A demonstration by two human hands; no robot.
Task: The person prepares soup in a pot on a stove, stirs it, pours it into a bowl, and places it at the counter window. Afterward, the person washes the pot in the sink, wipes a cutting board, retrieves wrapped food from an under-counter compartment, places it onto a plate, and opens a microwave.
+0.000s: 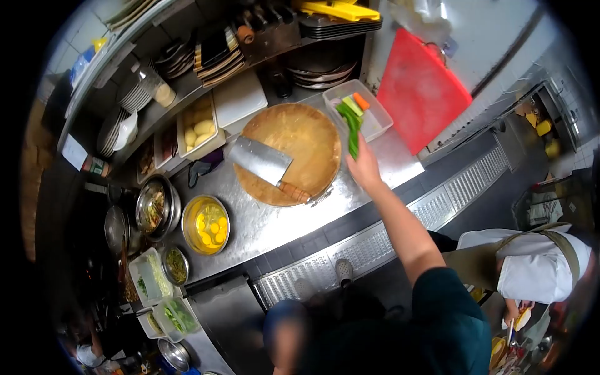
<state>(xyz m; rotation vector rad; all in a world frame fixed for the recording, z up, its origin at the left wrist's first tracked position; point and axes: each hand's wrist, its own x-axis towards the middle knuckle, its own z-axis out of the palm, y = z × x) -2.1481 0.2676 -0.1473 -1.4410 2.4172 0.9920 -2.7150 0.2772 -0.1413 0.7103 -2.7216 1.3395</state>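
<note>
My right hand [364, 165] reaches to the right end of the steel counter, its fingers closed around the lower end of a long green vegetable strip [353, 140]. The strip's upper end lies over a clear plastic tub [380, 125]. Inside the tub are a piece of carrot [360, 100] and a pale green vegetable piece [353, 106]. Left of that hand, a cleaver [261, 160] with a wooden handle lies flat on a round wooden chopping block [306, 140]. My left hand [289, 344] hangs low near my body, smeared by motion, so its fingers cannot be made out.
A red cutting board [420, 90] leans against the wall at right. A bowl of cracked eggs [206, 225] and metal bowls [157, 209] stand at left. Shelves [181, 87] with plates run behind. Another person in white [537, 265] works at lower right.
</note>
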